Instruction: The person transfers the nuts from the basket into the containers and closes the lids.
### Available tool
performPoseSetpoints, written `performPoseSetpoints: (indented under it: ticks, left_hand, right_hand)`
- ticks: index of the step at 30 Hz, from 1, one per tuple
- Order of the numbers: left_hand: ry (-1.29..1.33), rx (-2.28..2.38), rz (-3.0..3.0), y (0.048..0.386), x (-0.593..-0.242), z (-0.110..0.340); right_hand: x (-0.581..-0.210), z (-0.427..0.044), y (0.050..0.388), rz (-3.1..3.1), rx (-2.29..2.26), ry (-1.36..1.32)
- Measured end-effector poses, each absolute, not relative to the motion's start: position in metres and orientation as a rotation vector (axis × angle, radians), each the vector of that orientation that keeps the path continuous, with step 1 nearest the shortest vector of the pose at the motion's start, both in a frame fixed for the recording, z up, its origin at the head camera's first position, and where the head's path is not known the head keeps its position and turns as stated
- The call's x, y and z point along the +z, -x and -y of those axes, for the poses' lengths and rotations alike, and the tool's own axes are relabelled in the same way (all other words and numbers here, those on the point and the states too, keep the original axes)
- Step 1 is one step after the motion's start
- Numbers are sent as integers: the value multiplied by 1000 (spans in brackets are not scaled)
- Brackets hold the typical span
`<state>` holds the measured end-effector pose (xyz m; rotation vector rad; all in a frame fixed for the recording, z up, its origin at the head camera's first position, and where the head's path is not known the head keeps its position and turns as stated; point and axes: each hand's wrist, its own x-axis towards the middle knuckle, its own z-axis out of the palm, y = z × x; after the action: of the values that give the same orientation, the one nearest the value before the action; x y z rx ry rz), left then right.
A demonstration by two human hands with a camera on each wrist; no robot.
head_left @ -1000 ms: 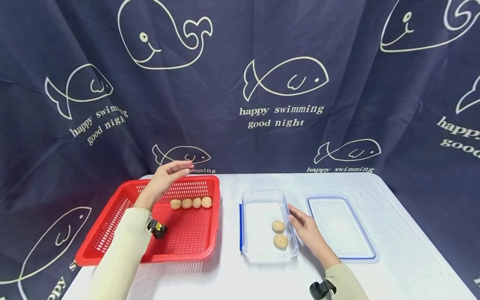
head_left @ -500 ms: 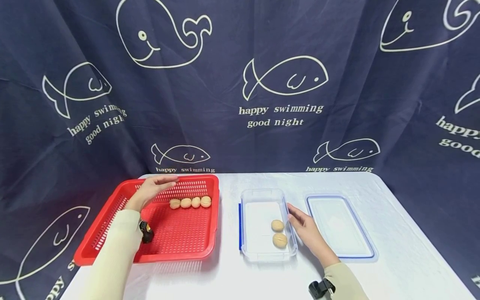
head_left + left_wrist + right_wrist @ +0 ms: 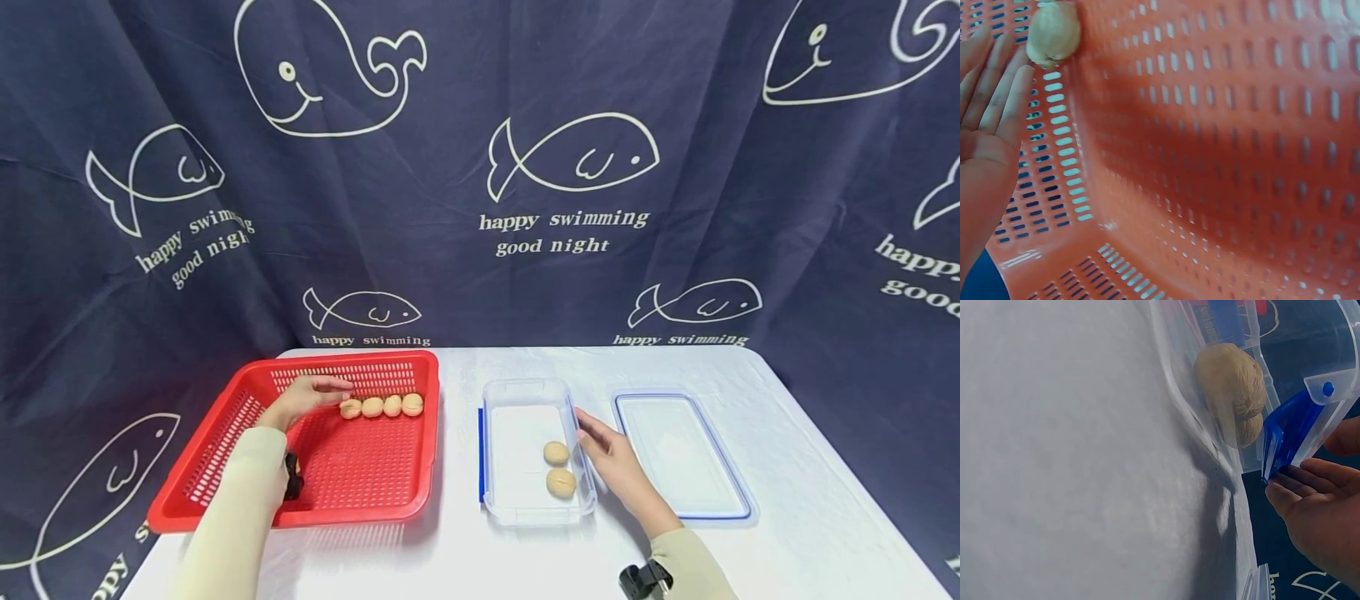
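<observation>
Inside the red basket [image 3: 360,467], my left hand [image 3: 303,400] is at the left end of a row of several walnuts [image 3: 372,407], fingertips beside the leftmost one. The left wrist view shows the hand [image 3: 991,125] with fingers extended next to a walnut [image 3: 1054,32]; whether they touch is unclear. My right hand [image 3: 618,467] rests against the right side of the clear box [image 3: 517,510], which holds two walnuts [image 3: 561,482]. In the right wrist view, the right hand's [image 3: 1322,506] fingers lie at the box's blue latch [image 3: 1294,428], straight or slightly bent.
A clear lid with a blue seal [image 3: 684,454] lies on the white table [image 3: 465,558], right of the box. Behind the table hangs a dark blue curtain [image 3: 450,275] with white fish drawings. Another blue latch [image 3: 482,454] hangs along the box's left side.
My left hand has come left and down from above the basket's back rim to the row of walnuts. My right hand stays at the box.
</observation>
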<state>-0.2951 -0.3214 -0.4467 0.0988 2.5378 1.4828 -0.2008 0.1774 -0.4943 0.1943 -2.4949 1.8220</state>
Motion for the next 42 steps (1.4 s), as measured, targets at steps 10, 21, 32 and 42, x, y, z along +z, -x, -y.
performPoseSetpoints:
  ticks: [10, 21, 32, 42]
  left_hand:
    - [-132, 1440, -2539, 290, -452, 325]
    - [-107, 1340, -2552, 290, -460, 324]
    - [-119, 1360, -2556, 292, -461, 318]
    - [-147, 1359, -2571, 292, -461, 317]
  right_hand:
    - [-496, -178, 201, 2480, 1850, -200]
    - [-497, -178, 202, 2502, 1813, -182]
    - [-496, -178, 201, 2473, 1858, -193]
    - [-497, -177, 202, 2480, 1844, -187]
